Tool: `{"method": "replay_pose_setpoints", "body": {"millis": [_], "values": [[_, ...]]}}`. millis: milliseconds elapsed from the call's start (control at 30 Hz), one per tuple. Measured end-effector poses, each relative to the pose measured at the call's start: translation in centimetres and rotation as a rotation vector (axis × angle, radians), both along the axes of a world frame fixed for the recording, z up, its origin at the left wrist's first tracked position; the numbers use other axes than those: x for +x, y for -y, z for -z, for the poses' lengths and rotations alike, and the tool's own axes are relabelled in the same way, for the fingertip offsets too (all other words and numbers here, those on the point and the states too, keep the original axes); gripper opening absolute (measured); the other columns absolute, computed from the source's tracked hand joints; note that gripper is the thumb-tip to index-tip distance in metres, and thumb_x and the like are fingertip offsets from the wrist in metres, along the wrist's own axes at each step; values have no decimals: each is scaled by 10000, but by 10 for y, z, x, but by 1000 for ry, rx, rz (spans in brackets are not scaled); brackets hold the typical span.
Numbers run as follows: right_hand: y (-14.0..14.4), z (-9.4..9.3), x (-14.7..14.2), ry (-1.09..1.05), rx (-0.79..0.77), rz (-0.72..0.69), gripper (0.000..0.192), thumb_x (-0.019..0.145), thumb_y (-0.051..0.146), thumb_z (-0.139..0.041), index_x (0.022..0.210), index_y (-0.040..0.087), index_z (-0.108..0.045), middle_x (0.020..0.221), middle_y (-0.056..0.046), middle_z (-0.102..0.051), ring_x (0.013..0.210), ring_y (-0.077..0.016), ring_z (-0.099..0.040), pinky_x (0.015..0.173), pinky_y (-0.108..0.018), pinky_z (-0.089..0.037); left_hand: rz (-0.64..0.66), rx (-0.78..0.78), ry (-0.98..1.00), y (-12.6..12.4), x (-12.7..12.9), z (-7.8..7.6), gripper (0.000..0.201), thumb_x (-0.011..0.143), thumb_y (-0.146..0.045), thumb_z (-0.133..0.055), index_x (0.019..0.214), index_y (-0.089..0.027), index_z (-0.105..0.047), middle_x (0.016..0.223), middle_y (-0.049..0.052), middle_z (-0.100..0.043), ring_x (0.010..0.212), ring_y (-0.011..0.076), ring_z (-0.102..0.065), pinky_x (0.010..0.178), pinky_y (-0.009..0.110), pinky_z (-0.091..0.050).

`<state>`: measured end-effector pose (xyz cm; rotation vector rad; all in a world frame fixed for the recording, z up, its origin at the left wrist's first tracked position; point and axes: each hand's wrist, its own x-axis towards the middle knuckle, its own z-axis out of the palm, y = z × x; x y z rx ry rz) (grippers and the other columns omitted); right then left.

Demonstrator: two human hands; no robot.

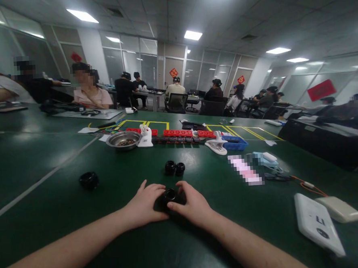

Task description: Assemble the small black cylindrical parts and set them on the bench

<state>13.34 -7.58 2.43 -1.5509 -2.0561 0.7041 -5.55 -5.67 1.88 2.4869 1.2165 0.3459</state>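
Note:
On the green table [125,250] in front of me, a small glossy black round piece with a hole in its top [170,194] sits between my two hands. My left hand [147,202] curves around its left side, thumb and fingers against it, one finger raised. From the right, my right hand [193,202] grips it with the thumb in front and fingers behind. The underside is hidden in shadow. Just beyond stand two similar black pieces, a larger one [170,167] and a smaller one [180,168]. Another black round piece [89,180] lies to the left.
Farther back are a metal bowl [123,142] with small parts, red blocks [179,133], two white clamp-like stands [145,138] [217,143] and a blue tray [236,144]. A white device [318,224] and cables lie right. Several people sit at tables beyond.

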Motion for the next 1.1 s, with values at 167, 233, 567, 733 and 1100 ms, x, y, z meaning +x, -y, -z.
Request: {"method": "replay_pose_setpoints", "body": {"millis": [167, 233, 567, 733, 1100], "values": [[-3, 8, -1, -77, -7, -8, 472, 679, 440, -616, 1054, 206, -449, 883, -27, -543, 758, -168, -523, 630, -275, -384, 66, -36, 96, -18, -8, 5, 538, 646, -352, -663, 1149, -277, -487, 1246, 60, -436, 1152, 265, -369, 966, 464, -263], [-4, 10, -3, -117, -4, -7, 419, 712, 421, -586, 1044, 205, -448, 887, -26, -540, 750, -162, -522, 630, -275, -388, 104, -14, 108, -21, -6, 8, 466, 634, -335, -682, 1075, -271, -546, 1208, 48, -458, 1121, 259, -387, 949, 429, -290], [-5, 18, 1, -194, 51, -87, 340, 788, 409, -494, 1057, 210, -435, 900, -21, -535, 749, -157, -520, 638, -279, -398, 162, -46, 116, -19, -2, 5, 505, 613, -408, -700, 1071, -280, -533, 1168, 33, -463, 1103, 256, -386, 954, 442, -269], [-4, 15, 1, -165, 67, -46, 366, 709, 399, -588, 992, 202, -464, 873, -14, -525, 746, -158, -509, 632, -277, -394, 95, 2, 113, -17, 4, 8, 390, 622, -412, -683, 955, -237, -582, 1047, 32, -517, 1005, 247, -454, 951, 451, -263], [1, 11, -3, -160, 115, -88, 616, 610, 355, -665, 1130, 179, -386, 1058, -73, -490, 935, -217, -491, 792, -348, -407, -17, -19, 144, -13, 8, 11, 392, 616, -366, -678, 969, -225, -584, 1055, 44, -515, 1005, 256, -449, 874, 393, -377]]}}
